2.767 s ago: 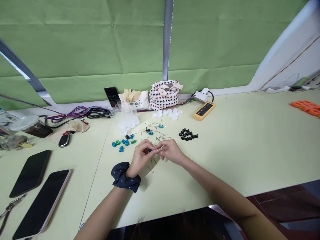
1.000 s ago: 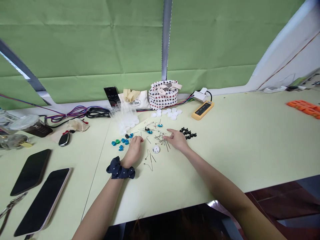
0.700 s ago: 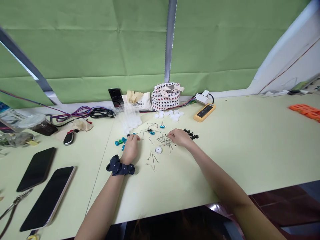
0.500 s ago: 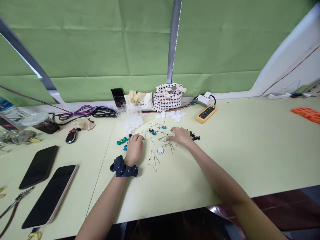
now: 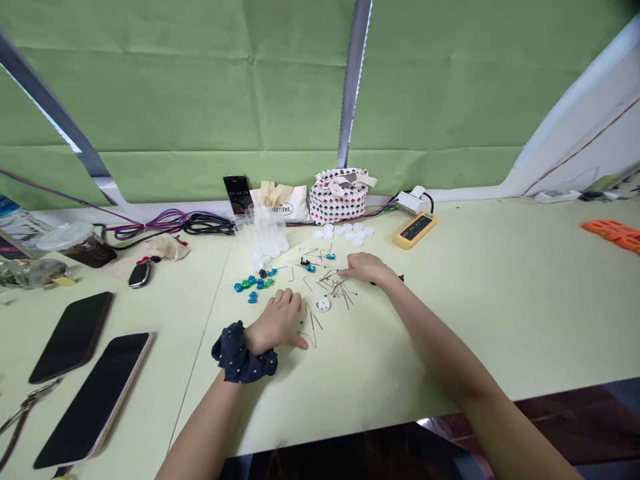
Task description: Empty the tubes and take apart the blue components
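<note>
On the pale green tabletop [image 5: 500,300], a loose pile of metal pins [image 5: 340,288] lies near the middle. The right hand [image 5: 367,268] is just over this pile, and I cannot tell if its grip is closed. The left hand [image 5: 277,322], wearing a dark scrunchie [image 5: 241,357], has its grip open and empty, just beside a bent wire [image 5: 311,332].

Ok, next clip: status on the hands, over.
Left hand down by bent wire pins. Right hand over loose metal pins. Nothing visibly held. White disc lies between them.
</note>
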{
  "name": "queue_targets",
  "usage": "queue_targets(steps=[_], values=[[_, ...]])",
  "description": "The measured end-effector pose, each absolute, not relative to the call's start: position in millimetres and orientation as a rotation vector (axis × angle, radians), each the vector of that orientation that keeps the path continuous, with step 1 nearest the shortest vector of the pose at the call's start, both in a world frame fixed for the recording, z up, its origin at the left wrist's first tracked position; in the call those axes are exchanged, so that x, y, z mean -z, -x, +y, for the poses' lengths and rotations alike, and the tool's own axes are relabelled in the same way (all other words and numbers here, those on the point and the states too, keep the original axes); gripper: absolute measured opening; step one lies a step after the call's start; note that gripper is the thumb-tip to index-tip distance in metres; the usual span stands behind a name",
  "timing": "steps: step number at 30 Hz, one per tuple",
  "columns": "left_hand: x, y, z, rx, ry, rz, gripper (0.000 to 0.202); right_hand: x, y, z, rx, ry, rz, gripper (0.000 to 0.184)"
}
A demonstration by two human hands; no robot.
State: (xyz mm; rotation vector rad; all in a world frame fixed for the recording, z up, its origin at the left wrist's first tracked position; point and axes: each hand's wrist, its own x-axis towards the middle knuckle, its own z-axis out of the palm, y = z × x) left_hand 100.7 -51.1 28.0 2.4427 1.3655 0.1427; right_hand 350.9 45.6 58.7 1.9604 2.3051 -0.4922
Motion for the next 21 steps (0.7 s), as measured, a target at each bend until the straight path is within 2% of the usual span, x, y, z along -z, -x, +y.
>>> queue_targets(steps=[3, 7, 16, 18, 21], values=[[-24.5, -103.2, -46.8, -0.146, -2.466, 1.367, 0.048, -57.7, -341.3, 49.1, 0.4, -2.021, 2.404, 0.029], [-18.2, -104.6, -38.9, -0.256, -2.501, 1.335, 0.038, -49.6, -311.6, 50.1, 0.409, -1.893, 2.727, 0.024], [-11.0, -104.8, -29.7, -0.651, -2.422, 1.372, 0.025, -29.2, -287.3, 50.5, 0.438, -1.942, 2.731, 0.016], [-11.4, -107.4, -28.8, -0.826, -2.292, 1.389, 0.025, -28.9, -294.3, 46.0, 0.63, -1.974, 2.802, 0.02], [-14.4, -115.0, -29.2, -1.056, -1.973, 1.324, 0.029, -28.0, -301.2, 30.9, 1.466, -1.888, 2.877, 0.028]])
